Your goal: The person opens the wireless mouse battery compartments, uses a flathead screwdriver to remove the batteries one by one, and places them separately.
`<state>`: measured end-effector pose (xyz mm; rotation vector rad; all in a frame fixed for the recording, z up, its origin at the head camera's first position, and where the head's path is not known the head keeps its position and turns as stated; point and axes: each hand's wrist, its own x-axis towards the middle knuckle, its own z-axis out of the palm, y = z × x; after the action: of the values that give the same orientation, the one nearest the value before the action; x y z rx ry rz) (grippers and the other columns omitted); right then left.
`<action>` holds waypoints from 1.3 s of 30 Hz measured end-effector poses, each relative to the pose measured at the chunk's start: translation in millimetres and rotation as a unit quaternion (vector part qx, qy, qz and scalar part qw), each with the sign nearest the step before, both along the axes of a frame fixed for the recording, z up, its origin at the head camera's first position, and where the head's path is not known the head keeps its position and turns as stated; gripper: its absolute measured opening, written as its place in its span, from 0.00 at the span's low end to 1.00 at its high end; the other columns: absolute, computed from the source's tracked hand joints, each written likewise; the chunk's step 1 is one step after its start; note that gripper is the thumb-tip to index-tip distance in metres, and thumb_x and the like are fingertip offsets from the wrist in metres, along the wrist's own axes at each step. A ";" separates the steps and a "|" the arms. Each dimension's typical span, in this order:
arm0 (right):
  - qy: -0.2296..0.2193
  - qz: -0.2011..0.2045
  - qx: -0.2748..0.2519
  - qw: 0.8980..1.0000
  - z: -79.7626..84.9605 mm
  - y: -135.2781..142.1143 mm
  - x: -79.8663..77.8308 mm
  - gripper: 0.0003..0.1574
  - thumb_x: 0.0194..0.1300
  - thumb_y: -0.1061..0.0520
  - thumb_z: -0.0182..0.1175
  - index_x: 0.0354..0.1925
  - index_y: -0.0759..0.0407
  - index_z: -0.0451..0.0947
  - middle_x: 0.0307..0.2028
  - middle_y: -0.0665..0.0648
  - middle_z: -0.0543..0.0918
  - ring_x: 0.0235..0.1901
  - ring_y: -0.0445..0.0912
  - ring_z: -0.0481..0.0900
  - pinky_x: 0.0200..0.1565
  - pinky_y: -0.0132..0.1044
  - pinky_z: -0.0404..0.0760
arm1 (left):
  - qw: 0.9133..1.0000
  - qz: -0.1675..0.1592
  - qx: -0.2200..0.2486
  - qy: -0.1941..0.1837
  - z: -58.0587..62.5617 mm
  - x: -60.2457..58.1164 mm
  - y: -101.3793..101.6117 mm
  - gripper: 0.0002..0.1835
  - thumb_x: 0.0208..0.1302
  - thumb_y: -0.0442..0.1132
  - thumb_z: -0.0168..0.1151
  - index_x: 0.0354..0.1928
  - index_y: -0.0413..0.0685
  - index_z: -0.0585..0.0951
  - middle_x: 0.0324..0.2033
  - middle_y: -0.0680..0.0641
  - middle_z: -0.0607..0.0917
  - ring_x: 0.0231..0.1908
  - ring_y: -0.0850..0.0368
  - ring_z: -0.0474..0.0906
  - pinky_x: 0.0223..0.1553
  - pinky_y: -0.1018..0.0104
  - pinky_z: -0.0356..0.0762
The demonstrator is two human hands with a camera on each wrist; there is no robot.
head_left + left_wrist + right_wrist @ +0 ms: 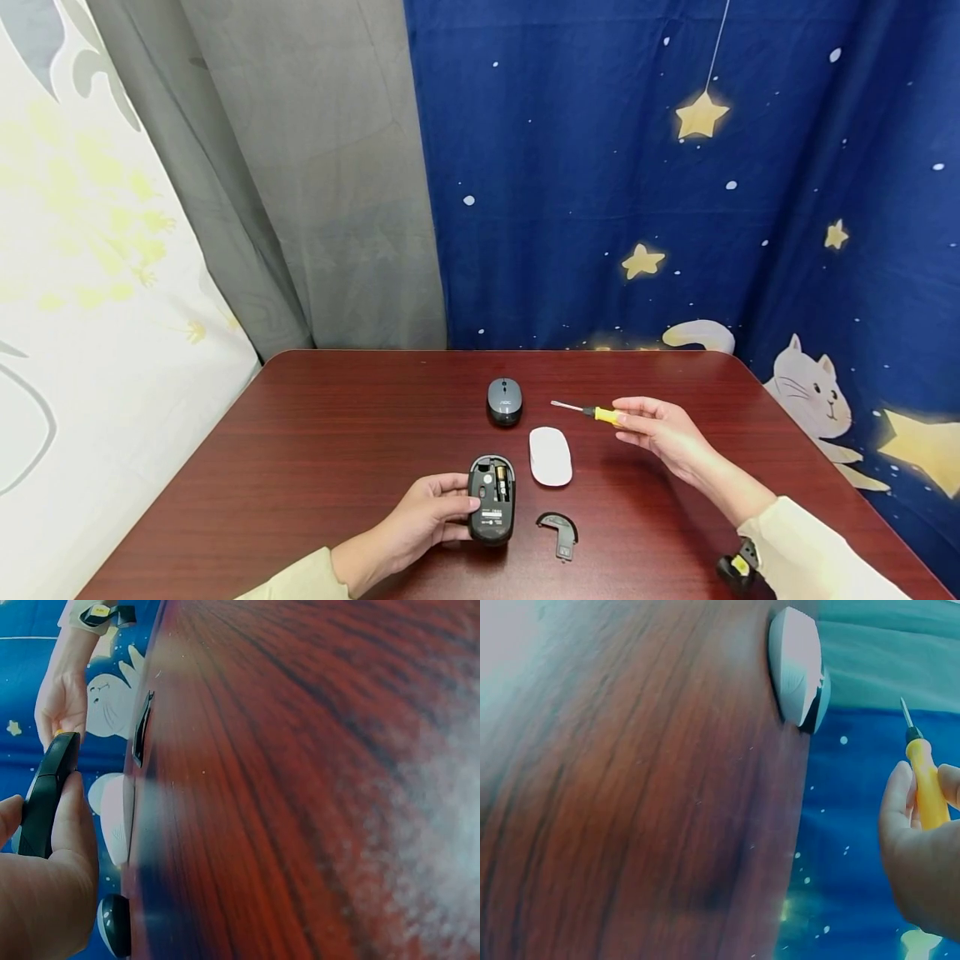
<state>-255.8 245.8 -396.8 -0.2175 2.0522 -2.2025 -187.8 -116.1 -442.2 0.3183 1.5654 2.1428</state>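
My left hand (420, 518) grips a black computer mouse (492, 521) by its side, underside turned up. Its battery bay lies open, with a battery (501, 482) inside. The fingers and thumb pinch the mouse edges in the left wrist view, where the black mouse (46, 799) appears side-on. Over the table's right part, my right hand (667, 437) holds a screwdriver (606, 415) by its yellow handle, the metal tip pointing left. The same screwdriver (928, 784) shows between thumb and fingers in the right wrist view. A black curved battery cover (559, 533) lies right of the held mouse.
A white mouse (551, 457) lies on the reddish-brown table (360, 417) between the two hands. Behind it sits a dark grey mouse (505, 402). Grey and blue star-patterned curtains (585, 167) hang behind the table's far edge.
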 end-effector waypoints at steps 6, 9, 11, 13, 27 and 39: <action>0.031 -0.022 0.040 0.998 7.5 -10.6 1.7 0.18 0.62 0.67 0.63 0.51 0.69 0.77 0.40 0.53 0.83 0.39 0.42 0.83 0.45 0.37 0.83 | 1.000 -0.001 0.001 -0.001 -0.6 0.7 1.0 0.22 0.63 0.29 0.58 0.57 0.24 0.71 0.43 0.39 0.84 0.40 0.51 0.83 0.42 0.56 0.83; 0.033 -0.023 0.039 0.998 11.1 -15.7 2.1 0.19 0.61 0.66 0.64 0.51 0.69 0.76 0.40 0.53 0.83 0.39 0.43 0.83 0.46 0.37 0.82 | 1.000 0.002 -0.002 -0.001 -1.1 0.8 1.3 0.21 0.63 0.29 0.59 0.56 0.25 0.71 0.42 0.40 0.84 0.39 0.52 0.83 0.41 0.57 0.83; 0.029 -0.016 0.026 0.999 13.1 -18.7 2.0 0.19 0.61 0.66 0.64 0.51 0.67 0.77 0.41 0.53 0.83 0.40 0.44 0.83 0.46 0.36 0.82 | 1.000 0.002 -0.001 -0.002 -1.6 0.7 1.5 0.21 0.63 0.29 0.59 0.57 0.25 0.71 0.42 0.40 0.84 0.40 0.52 0.83 0.41 0.57 0.83; 0.022 -0.008 0.009 1.000 15.3 -21.9 2.3 0.18 0.61 0.67 0.64 0.51 0.65 0.77 0.42 0.55 0.83 0.40 0.44 0.83 0.47 0.36 0.82 | 1.000 0.001 0.000 -0.002 -1.9 0.6 1.6 0.22 0.63 0.29 0.58 0.57 0.25 0.71 0.43 0.39 0.84 0.40 0.51 0.83 0.41 0.56 0.83; -0.008 0.050 -0.116 0.992 26.3 -48.7 7.6 0.13 0.65 0.72 0.56 0.42 0.58 0.77 0.41 0.54 0.84 0.40 0.43 0.84 0.47 0.36 0.82 | 1.000 0.001 -0.003 -0.004 -1.4 3.8 2.6 0.21 0.62 0.29 0.59 0.56 0.25 0.72 0.42 0.40 0.84 0.39 0.52 0.83 0.40 0.57 0.83; -0.010 0.055 -0.175 0.983 33.4 -80.4 14.5 0.16 0.69 0.72 0.51 0.40 0.56 0.81 0.39 0.56 0.84 0.39 0.46 0.84 0.48 0.42 0.82 | 1.000 0.001 -0.005 0.000 -3.1 4.4 3.7 0.22 0.62 0.29 0.59 0.57 0.24 0.71 0.43 0.39 0.84 0.39 0.49 0.84 0.40 0.56 0.84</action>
<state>-241.3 165.4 -363.4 -0.3322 1.5875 -2.4657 -183.4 -112.4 -445.3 0.3129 1.5757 2.1370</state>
